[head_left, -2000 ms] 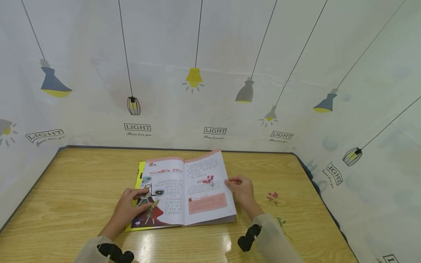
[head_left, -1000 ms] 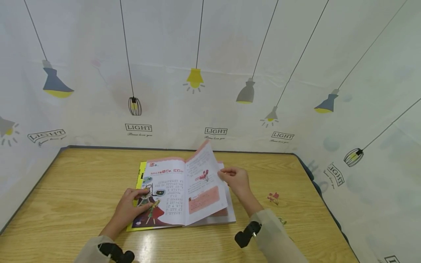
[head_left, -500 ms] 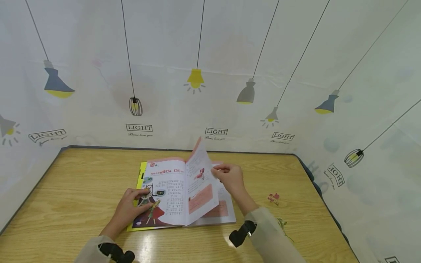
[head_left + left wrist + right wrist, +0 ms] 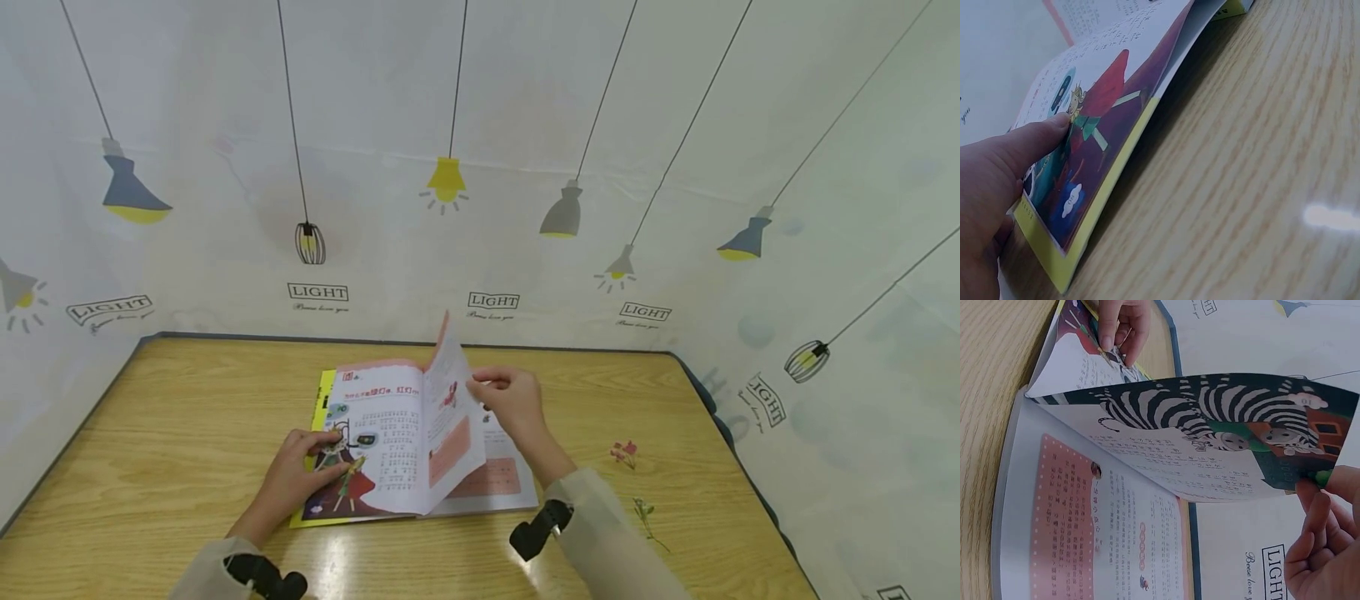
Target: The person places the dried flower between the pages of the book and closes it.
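An open picture book (image 4: 393, 425) with a yellow cover edge lies on the wooden table. My left hand (image 4: 288, 477) grips its left side; in the left wrist view the thumb (image 4: 1054, 128) lies on the illustrated page, other fingers partly hidden at the book's edge. My right hand (image 4: 517, 407) pinches the outer edge of one raised page (image 4: 454, 425), which stands steeply from the spine. That page shows a pink flower (image 4: 450, 394) and a pink text box. Zebras (image 4: 1210, 419) are printed on its back, seen in the right wrist view. Beneath it shows another printed page (image 4: 1122, 506).
Right of the book, a small pink flower sprig (image 4: 623, 453) and a thin green sprig (image 4: 645, 512) lie on the table (image 4: 187, 433). A white curtain (image 4: 375, 208) printed with lamps surrounds the table's back and sides.
My right hand has moved left, lifting the page from nearly flat to steeply upright and uncovering the page beneath. The pink flower moves along with it. The left hand stays in place.
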`<state>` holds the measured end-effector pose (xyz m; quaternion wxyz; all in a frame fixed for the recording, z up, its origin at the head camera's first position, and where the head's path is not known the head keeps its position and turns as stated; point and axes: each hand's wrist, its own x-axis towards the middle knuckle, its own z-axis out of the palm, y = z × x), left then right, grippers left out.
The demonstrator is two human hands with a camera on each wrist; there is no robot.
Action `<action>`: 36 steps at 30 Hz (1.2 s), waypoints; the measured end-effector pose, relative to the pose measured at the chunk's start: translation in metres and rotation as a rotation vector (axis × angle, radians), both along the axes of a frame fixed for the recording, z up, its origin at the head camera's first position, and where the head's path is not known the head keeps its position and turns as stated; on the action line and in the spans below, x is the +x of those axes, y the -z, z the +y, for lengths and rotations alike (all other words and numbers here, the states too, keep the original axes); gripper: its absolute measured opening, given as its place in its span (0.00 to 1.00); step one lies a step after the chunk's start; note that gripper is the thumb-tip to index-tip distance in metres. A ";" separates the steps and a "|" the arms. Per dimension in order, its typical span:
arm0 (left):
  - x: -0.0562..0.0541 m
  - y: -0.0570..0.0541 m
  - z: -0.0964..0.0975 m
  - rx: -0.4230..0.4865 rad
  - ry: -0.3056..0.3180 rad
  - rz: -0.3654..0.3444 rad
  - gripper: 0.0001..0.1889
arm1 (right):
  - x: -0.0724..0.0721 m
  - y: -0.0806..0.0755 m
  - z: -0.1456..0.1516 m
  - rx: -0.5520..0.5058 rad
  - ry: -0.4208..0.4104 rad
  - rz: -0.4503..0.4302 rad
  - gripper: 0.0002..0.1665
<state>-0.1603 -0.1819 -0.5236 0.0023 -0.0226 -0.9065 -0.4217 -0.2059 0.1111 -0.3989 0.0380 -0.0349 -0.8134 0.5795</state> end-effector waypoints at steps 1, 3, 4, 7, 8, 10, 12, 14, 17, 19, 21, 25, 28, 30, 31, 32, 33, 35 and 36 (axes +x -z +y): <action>0.000 0.000 0.000 0.001 0.001 0.000 0.31 | 0.000 0.000 -0.001 0.000 -0.004 0.002 0.09; 0.000 0.000 0.000 0.001 0.000 -0.001 0.31 | 0.001 -0.002 -0.004 -0.006 -0.010 -0.001 0.09; -0.001 0.000 0.000 0.001 0.000 -0.002 0.31 | 0.001 -0.003 -0.005 -0.009 -0.013 -0.003 0.09; -0.001 0.000 0.000 0.001 0.003 -0.007 0.31 | 0.003 -0.005 -0.009 -0.011 -0.019 -0.017 0.09; -0.001 0.000 -0.001 -0.001 0.004 -0.008 0.31 | 0.003 -0.006 -0.010 -0.015 -0.024 -0.018 0.10; -0.001 0.000 -0.001 -0.005 0.006 -0.011 0.31 | 0.004 -0.007 -0.014 -0.017 -0.032 -0.021 0.10; -0.002 0.000 -0.002 -0.010 0.011 -0.010 0.30 | 0.005 -0.009 -0.018 -0.017 -0.045 -0.014 0.11; -0.002 -0.001 -0.002 -0.015 0.014 -0.007 0.29 | 0.004 -0.010 -0.023 -0.014 -0.061 -0.003 0.11; -0.003 -0.003 -0.003 -0.022 0.021 0.001 0.30 | 0.005 -0.011 -0.030 0.015 -0.079 0.010 0.12; -0.003 -0.004 -0.003 -0.025 0.020 0.001 0.30 | 0.004 -0.011 -0.035 0.037 -0.093 0.021 0.13; -0.003 -0.006 -0.003 -0.027 0.019 0.000 0.30 | 0.005 -0.011 -0.040 0.049 -0.109 0.030 0.13; -0.003 -0.009 -0.002 -0.026 0.010 -0.012 0.28 | 0.005 -0.011 -0.048 0.057 -0.137 0.042 0.13; -0.002 -0.010 -0.002 -0.031 0.008 -0.019 0.28 | 0.005 -0.010 -0.054 0.070 -0.143 0.054 0.12; -0.002 -0.011 -0.002 -0.034 0.009 -0.019 0.27 | 0.005 -0.010 -0.058 0.077 -0.145 0.058 0.11; -0.002 -0.011 -0.002 -0.034 0.011 -0.019 0.27 | 0.005 -0.010 -0.060 0.081 -0.148 0.063 0.11; -0.002 -0.011 -0.002 -0.035 0.012 -0.016 0.27 | 0.005 -0.010 -0.062 0.085 -0.152 0.068 0.10; -0.002 -0.011 -0.003 -0.035 0.014 -0.012 0.27 | 0.005 -0.010 -0.064 0.085 -0.158 0.071 0.10; -0.002 -0.011 -0.004 -0.028 0.022 -0.001 0.26 | 0.006 -0.010 -0.069 0.085 -0.173 0.081 0.10; -0.002 -0.011 -0.004 -0.024 0.027 0.004 0.26 | 0.007 -0.010 -0.071 0.085 -0.182 0.088 0.10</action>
